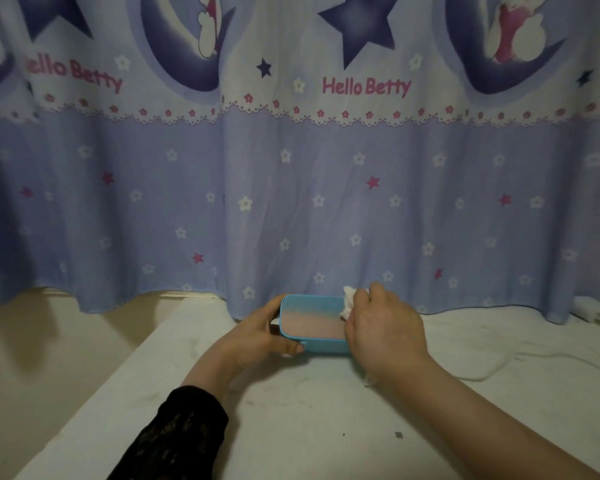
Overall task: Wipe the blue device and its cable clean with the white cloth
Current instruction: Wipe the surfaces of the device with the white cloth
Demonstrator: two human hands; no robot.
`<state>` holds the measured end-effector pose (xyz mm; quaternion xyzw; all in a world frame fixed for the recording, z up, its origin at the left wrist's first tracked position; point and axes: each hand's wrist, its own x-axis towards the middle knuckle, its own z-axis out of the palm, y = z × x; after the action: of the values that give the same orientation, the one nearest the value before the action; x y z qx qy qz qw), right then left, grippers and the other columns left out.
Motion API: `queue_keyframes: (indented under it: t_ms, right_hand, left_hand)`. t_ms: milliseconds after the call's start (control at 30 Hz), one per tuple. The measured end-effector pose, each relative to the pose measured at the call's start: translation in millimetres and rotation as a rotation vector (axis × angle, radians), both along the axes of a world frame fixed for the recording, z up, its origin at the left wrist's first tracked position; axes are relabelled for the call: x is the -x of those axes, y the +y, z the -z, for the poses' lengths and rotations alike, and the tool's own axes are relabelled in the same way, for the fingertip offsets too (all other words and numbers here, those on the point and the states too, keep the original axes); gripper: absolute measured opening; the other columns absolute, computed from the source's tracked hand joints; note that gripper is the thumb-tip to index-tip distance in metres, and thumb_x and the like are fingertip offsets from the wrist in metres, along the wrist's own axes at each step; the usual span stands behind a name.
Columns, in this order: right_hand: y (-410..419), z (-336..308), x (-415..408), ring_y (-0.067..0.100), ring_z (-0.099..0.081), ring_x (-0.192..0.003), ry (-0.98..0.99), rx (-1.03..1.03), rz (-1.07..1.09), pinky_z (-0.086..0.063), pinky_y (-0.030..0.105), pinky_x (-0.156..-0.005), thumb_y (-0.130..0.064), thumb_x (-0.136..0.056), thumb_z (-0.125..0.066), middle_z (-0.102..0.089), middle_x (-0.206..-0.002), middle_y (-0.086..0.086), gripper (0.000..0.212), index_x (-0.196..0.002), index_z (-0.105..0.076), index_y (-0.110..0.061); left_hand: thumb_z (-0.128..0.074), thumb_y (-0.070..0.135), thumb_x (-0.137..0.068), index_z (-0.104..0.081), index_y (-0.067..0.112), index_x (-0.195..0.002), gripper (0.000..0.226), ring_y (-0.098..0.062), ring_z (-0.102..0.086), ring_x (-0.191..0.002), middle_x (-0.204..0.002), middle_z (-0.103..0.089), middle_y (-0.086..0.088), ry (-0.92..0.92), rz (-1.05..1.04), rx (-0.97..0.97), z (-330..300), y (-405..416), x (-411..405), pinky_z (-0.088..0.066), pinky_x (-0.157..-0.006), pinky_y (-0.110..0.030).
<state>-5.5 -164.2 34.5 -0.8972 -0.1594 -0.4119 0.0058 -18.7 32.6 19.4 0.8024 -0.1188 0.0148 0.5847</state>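
The blue device (310, 323), a rounded rectangular box with a mesh face shading from blue to pink, sits on the white table (291, 410) near the curtain. My left hand (264, 332) grips its left end, thumb on the front edge. My right hand (381, 329) holds the white cloth (349, 301) bunched in its fingers against the device's right end. A thin white cable (492, 368) lies on the table to the right; where it joins the device is hidden by my right hand.
A blue curtain (291, 202) with stars and flowers hangs just behind the device and drapes onto the table's back edge. The table's left edge runs diagonally, with a beige floor (49, 348) beyond it. A small dark speck (398, 435) lies near the front.
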Motion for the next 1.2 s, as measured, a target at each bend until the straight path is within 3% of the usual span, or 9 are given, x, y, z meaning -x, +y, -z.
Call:
queue_keyframes:
  t_ms: [100, 233, 400, 500, 633, 800, 900, 1033, 1200]
  right_hand:
    - [-4, -1, 2, 0.023, -0.047, -0.031, -0.043, 0.006, -0.005, -0.019, 0.021, -0.041, -0.024, -0.041, -0.082, -0.052, -0.051, 0.006, 0.031, -0.054, -0.057, -0.011]
    - [0, 3, 4, 0.021, -0.049, -0.036, -0.057, 0.067, -0.106, -0.033, 0.022, -0.036, -0.023, -0.047, -0.081, -0.052, -0.053, 0.003, 0.029, -0.056, -0.055, -0.015]
    - [-5, -1, -3, 0.025, -0.048, -0.029, 0.069, -0.071, 0.076, -0.016, 0.018, -0.044, -0.015, -0.037, -0.085, -0.053, -0.049, 0.007, 0.036, -0.057, -0.056, -0.01]
    - [-4, 1, -1, 0.026, -0.052, -0.033, 0.118, -0.044, 0.07, -0.006, 0.017, -0.044, -0.019, -0.05, -0.081, -0.056, -0.054, 0.006, 0.03, -0.063, -0.056, -0.01]
    - [-7, -4, 1, 0.03, -0.065, -0.064, 0.126, -0.063, 0.013, -0.025, 0.026, -0.048, -0.022, -0.08, -0.06, -0.062, -0.083, 0.008, 0.016, -0.089, -0.057, -0.01]
    - [-12, -13, 5, 0.026, -0.065, -0.087, 0.293, -0.091, 0.084, -0.029, 0.028, -0.057, -0.025, -0.091, -0.042, -0.061, -0.099, 0.004, 0.017, -0.103, -0.045, -0.013]
    - [-7, -10, 11, 0.025, -0.063, -0.091, 0.317, -0.043, 0.014, -0.031, 0.028, -0.06, -0.029, -0.093, -0.038, -0.063, -0.102, 0.003, 0.02, -0.106, -0.044, -0.015]
    - [-6, -10, 9, 0.025, -0.064, -0.091, 0.328, -0.059, 0.036, -0.026, 0.027, -0.05, -0.026, -0.092, -0.039, -0.062, -0.102, 0.003, 0.02, -0.108, -0.042, -0.015]
    - [-13, -13, 6, 0.027, -0.064, -0.091, 0.343, -0.055, 0.054, -0.032, 0.028, -0.061, -0.021, -0.089, -0.041, -0.068, -0.1, 0.005, 0.017, -0.104, -0.044, -0.014]
  left_hand:
    - [-0.072, -0.003, -0.061, -0.049, 0.025, -0.124, 0.072, 0.005, -0.066, -0.084, -0.109, -0.065, 0.001, 0.003, 0.01, 0.026, 1, 0, 1, -0.058, -0.074, -0.025]
    - [-0.071, 0.0, -0.059, -0.048, 0.022, -0.127, 0.075, 0.001, -0.065, -0.086, -0.111, -0.064, -0.001, 0.012, 0.006, 0.038, 1, 0, 1, -0.058, -0.074, -0.025]
    - [-0.071, -0.001, -0.06, -0.048, 0.022, -0.127, 0.075, -0.003, -0.063, -0.09, -0.114, -0.062, -0.002, 0.016, 0.021, 0.042, 1, -1, 1, -0.059, -0.075, -0.028]
    - [-0.072, -0.004, -0.063, -0.049, 0.023, -0.125, 0.072, -0.001, -0.064, -0.089, -0.115, -0.062, -0.003, 0.012, 0.018, 0.037, 0, -1, 1, -0.058, -0.077, -0.028]
    - [-0.071, 0.001, -0.059, -0.051, 0.028, -0.12, 0.07, -0.007, -0.063, -0.092, -0.114, -0.063, -0.003, 0.006, 0.008, 0.048, 0, -1, 2, -0.057, -0.078, -0.029]
    - [-0.071, 0.001, -0.061, -0.048, 0.024, -0.126, 0.073, -0.001, -0.063, -0.091, -0.122, -0.061, -0.01, 0.003, 0.009, 0.039, 0, -1, 1, -0.058, -0.077, -0.025]
    - [-0.071, -0.003, -0.063, -0.049, 0.025, -0.125, 0.072, -0.003, -0.063, -0.091, -0.121, -0.062, -0.01, 0.009, 0.01, 0.048, 1, -1, 1, -0.058, -0.077, -0.025]
    - [-0.072, 0.0, -0.06, -0.049, 0.025, -0.125, 0.073, -0.007, -0.062, -0.096, -0.121, -0.062, -0.008, 0.013, 0.005, 0.058, 1, -1, 1, -0.058, -0.078, -0.026]
    - [-0.072, 0.001, -0.059, -0.049, 0.024, -0.126, 0.075, -0.011, -0.061, -0.099, -0.124, -0.06, -0.012, 0.012, 0.006, 0.058, 1, -1, 2, -0.057, -0.078, -0.025]
